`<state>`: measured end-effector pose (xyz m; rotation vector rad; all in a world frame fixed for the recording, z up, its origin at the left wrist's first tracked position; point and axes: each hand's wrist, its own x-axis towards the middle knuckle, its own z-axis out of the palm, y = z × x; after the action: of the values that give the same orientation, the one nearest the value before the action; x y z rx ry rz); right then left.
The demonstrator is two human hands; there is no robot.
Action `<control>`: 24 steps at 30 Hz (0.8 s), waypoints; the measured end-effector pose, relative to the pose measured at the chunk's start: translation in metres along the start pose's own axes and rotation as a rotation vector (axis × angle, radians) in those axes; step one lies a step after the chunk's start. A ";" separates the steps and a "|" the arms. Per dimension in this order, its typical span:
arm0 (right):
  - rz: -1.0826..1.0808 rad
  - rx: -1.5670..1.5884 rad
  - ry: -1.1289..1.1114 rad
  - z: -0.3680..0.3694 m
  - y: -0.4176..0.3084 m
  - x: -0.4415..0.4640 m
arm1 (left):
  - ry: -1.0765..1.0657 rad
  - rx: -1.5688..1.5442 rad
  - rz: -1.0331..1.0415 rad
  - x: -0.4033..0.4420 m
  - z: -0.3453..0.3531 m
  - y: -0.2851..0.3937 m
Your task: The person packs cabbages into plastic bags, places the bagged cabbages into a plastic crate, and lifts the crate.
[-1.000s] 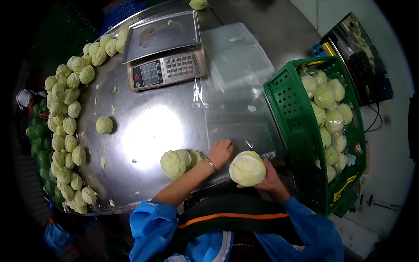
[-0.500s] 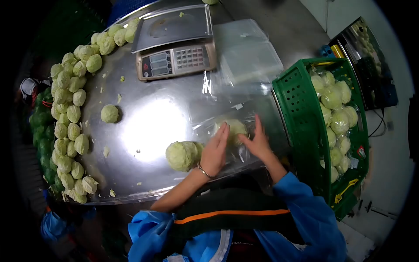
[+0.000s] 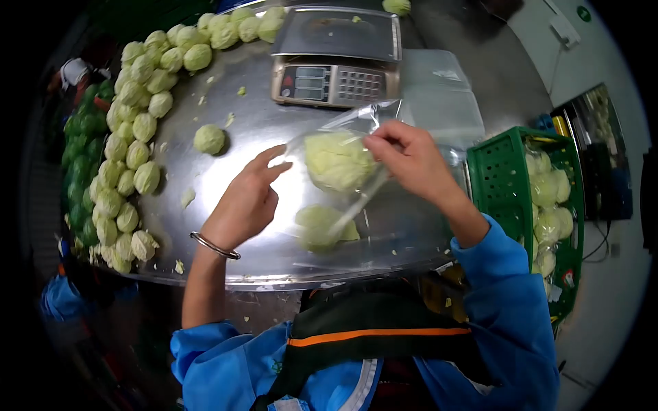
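1. Cabbage [image 3: 336, 163] now shows inside a clear bag [image 3: 360, 118], right of the middle of the metal table [image 3: 257, 103]. In the first earlier frame it was bare on the right hand at the near edge; half a second ago it was under plastic, between both hands.
2. The right hand [image 3: 410, 163] has its thumb and fingers closed narrowly on the plastic, at the right side of the cabbage. Half a second ago its fingers were spread.
3. The left hand [image 3: 245, 205] is at the left of the bag, thumb and fingers parted, with no grip on the cabbage. I cannot tell whether its fingertips touch the plastic.
4. The bagged cabbage now lies beyond the near cabbages [image 3: 317, 227]; half a second ago it was to their right. They look blurred, partly through the plastic.
5. The lone cabbage [image 3: 209, 139] keeps its place, right of the long heap of cabbages [image 3: 137, 127].
6. On the far side, the scale [image 3: 332, 83] still stands left of the flat stack of bags [image 3: 442, 96].
7. The green crate [image 3: 495, 179], holding wrapped cabbages [image 3: 548, 188], remains at the right.
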<state>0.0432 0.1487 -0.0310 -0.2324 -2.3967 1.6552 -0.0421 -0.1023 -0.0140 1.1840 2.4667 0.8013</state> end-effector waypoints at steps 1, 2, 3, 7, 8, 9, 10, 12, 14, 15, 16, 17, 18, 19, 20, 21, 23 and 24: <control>0.013 0.004 -0.047 0.014 -0.012 0.007 | 0.101 0.002 -0.008 -0.006 -0.006 -0.019; 0.031 0.008 -0.089 0.028 -0.019 0.012 | 0.131 -0.016 -0.045 -0.016 -0.017 -0.020; -0.005 0.068 -0.088 0.040 -0.015 0.018 | 0.161 -0.034 -0.082 -0.025 -0.029 -0.018; 0.103 0.229 -0.183 0.078 -0.033 0.023 | 0.244 -0.254 -0.158 -0.057 -0.058 -0.025; 0.137 0.232 -0.219 0.089 -0.033 0.024 | 0.195 -0.140 -0.194 -0.060 -0.057 -0.040; 0.161 0.237 -0.245 0.103 -0.030 0.026 | 0.151 -0.172 -0.238 -0.073 -0.062 -0.044; 0.179 0.242 -0.254 0.113 -0.029 0.031 | 0.103 -0.198 -0.265 -0.082 -0.069 -0.046; 0.272 0.380 -0.309 0.126 -0.024 0.027 | 0.040 -0.314 -0.344 -0.100 -0.069 -0.057; 0.486 0.617 -0.299 0.136 -0.009 0.025 | 0.008 -0.475 -0.443 -0.108 -0.048 -0.082; 0.581 0.737 -0.237 0.133 0.016 0.022 | -0.015 -0.566 -0.394 -0.110 -0.043 -0.084; 0.421 0.481 -0.233 0.129 0.054 0.011 | -0.015 -0.573 -0.326 -0.113 -0.044 -0.078; 0.263 0.223 -0.234 0.129 0.077 -0.007 | -0.038 -0.541 -0.310 -0.114 -0.046 -0.073; 0.061 -0.347 -0.332 0.136 0.072 -0.037 | -0.064 -0.515 -0.303 -0.116 -0.044 -0.069; -0.149 -0.901 -0.409 0.145 0.068 -0.066 | -0.056 -0.511 -0.206 -0.115 -0.038 -0.068; -0.093 -0.883 -0.466 0.154 0.069 -0.078 | -0.049 -0.455 -0.169 -0.115 -0.033 -0.064; -0.052 -0.869 -0.514 0.163 0.073 -0.081 | -0.030 -0.392 -0.124 -0.113 -0.030 -0.060; 0.074 -0.711 -0.480 0.164 0.080 -0.076 | -0.036 -0.326 -0.074 -0.111 -0.026 -0.056; 0.175 -0.506 -0.397 0.154 0.091 -0.078 | -0.066 -0.326 -0.071 -0.111 -0.023 -0.055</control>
<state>0.0771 0.0226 -0.1758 -0.2122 -3.1581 1.2102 -0.0187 -0.2254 -0.0261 0.9822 2.2043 1.0756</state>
